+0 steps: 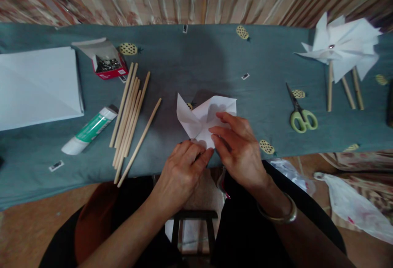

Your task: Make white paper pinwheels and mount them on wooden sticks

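A white paper pinwheel (pixel 201 118), partly folded with its corners standing up, lies near the front edge of the cloth-covered table. My left hand (pixel 187 163) pinches its near edge between thumb and fingers. Over its right side is my right hand (pixel 236 147), fingers spread and fingertips on or just above the paper; exact contact is hard to tell. The palms hide part of the near corner.
Left of the paper lie several wooden sticks (pixel 130 116), a glue stick (pixel 90 130), an open red box of metal pins (pixel 109 65) and stacked white paper (pixel 39 87). To the right are green-handled scissors (pixel 302 116) and finished pinwheels (pixel 340 46) on sticks.
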Available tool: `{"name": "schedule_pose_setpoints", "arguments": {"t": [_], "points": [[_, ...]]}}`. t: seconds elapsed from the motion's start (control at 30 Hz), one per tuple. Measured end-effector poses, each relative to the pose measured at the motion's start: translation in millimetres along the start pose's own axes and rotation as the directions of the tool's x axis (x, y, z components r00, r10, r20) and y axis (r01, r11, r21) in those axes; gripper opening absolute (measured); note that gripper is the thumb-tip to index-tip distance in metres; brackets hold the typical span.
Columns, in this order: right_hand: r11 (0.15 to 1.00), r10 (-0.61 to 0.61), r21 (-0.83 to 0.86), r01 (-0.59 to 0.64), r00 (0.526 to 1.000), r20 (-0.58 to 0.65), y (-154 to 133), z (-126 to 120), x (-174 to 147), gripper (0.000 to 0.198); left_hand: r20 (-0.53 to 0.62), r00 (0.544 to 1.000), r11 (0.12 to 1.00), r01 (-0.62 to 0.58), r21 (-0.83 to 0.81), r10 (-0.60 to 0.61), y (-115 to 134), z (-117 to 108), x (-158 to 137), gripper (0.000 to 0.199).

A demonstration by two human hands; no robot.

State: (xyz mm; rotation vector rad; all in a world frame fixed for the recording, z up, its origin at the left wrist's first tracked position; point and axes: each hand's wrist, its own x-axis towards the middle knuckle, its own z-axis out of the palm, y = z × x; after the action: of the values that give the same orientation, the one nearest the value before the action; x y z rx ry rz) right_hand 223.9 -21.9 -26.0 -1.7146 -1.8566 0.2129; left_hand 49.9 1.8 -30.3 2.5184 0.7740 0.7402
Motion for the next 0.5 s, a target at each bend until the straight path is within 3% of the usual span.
{"name": "schedule_pose_setpoints", "arguments": {"t": [0.27, 0.5], "points": [[0.994, -0.084, -0.059, 0.087, 0.995, 0.053, -1.9, -0.6, 0.4, 0.025, -0.011, 1.0, 1.0, 0.0, -0.002, 0.0, -0.4, 0.3, 1.1, 0.021], [0.982, -0.124, -0.144, 0.126, 0.992, 0.025, -4.6, 5.3, -4.4, 0.024, 0.026, 0.999, 1.0, 0.021, -0.014, -0.02, -0.3, 0.3, -0.2, 0.023]]}}
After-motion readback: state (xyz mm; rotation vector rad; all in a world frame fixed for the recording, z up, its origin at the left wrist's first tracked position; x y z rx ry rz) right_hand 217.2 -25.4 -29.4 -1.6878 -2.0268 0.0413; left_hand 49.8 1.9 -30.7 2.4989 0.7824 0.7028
